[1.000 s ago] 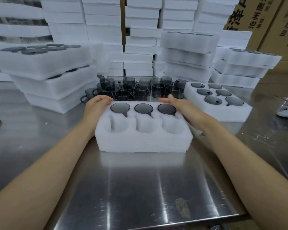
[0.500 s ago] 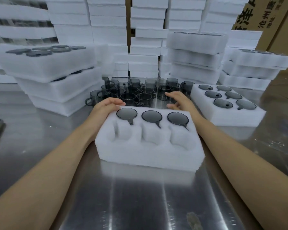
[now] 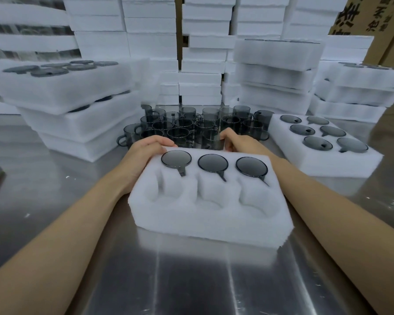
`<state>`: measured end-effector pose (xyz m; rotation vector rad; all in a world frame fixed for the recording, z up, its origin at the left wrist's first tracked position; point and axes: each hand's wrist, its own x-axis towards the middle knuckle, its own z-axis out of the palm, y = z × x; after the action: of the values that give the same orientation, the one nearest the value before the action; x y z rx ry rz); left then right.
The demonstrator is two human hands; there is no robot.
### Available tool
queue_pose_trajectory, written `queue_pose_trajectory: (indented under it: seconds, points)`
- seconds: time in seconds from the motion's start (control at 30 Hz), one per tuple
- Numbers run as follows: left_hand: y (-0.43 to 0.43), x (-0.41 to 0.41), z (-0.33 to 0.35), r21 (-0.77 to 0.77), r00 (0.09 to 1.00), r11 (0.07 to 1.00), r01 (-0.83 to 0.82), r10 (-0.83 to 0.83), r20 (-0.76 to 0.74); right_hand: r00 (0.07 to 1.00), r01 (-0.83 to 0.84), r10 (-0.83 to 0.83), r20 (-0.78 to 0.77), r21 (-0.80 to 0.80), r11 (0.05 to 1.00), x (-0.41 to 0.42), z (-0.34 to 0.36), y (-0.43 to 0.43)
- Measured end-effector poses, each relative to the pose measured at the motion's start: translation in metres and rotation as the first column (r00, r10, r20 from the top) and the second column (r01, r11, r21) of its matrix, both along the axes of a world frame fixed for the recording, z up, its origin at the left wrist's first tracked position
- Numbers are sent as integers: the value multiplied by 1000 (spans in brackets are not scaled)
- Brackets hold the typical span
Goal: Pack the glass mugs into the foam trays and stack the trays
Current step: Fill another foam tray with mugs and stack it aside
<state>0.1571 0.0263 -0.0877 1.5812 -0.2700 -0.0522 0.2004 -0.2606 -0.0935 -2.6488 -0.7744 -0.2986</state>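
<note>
While the left hand [image 3: 143, 151] and right hand [image 3: 241, 142] grip its far edge with curled fingers, the tray [image 3: 209, 219] lies between the forearms, three mugs [image 3: 176, 158] nearest the fingers; loose mugs [image 3: 182, 123] stand just beyond.

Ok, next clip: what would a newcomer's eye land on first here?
The half-filled foam tray at centre: three dark mugs in its far row, the near pockets empty, the left hand gripping its far corner and the right hand curled at its far edge. Behind it loose mugs crowd the steel table; a full tray of six lies to the right.
</note>
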Motion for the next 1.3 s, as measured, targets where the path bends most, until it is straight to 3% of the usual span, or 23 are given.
queue_pose_trajectory:
  seconds: [0.13, 0.3, 0.47, 0.67, 0.77, 0.87, 1.03, 1.3]
  points:
    - [-2, -4, 4, 74, 1000, 997, -22, 21, 11, 995, 47, -77, 62, 384, 922, -2, -6, -4]
    - [-3, -14, 6, 99, 994, 991, -93, 86, 72, 988, 109, -152, -8, 734, 671, -22, -2, -17]
    - [-11, -25, 11, 37, 978, 978, -206, 205, 26, 991, 120, 11, -133, 927, 356, -52, 18, -21]
    - [-27, -30, 13, 58, 934, 934, -354, 350, 71, 980, -4, 194, -30, 984, 176, -92, 79, -8]
    - [-43, -31, 8, 112, 858, 863, -492, 460, 228, 974, -79, 227, 26, 970, 228, -111, 90, 15]
    - [-53, -34, 4, 118, 784, 812, -572, 498, 370, 981, -89, 194, 13, 915, 392, -121, 83, 40]
    - [-44, -34, 1, 128, 827, 877, -462, 375, 419, 986, 67, 83, -145, 800, 597, -124, 59, 56]
    - [-42, -31, 0, 100, 865, 913, -395, 334, 375, 980, 66, 101, -169, 765, 641, -122, 53, 55]
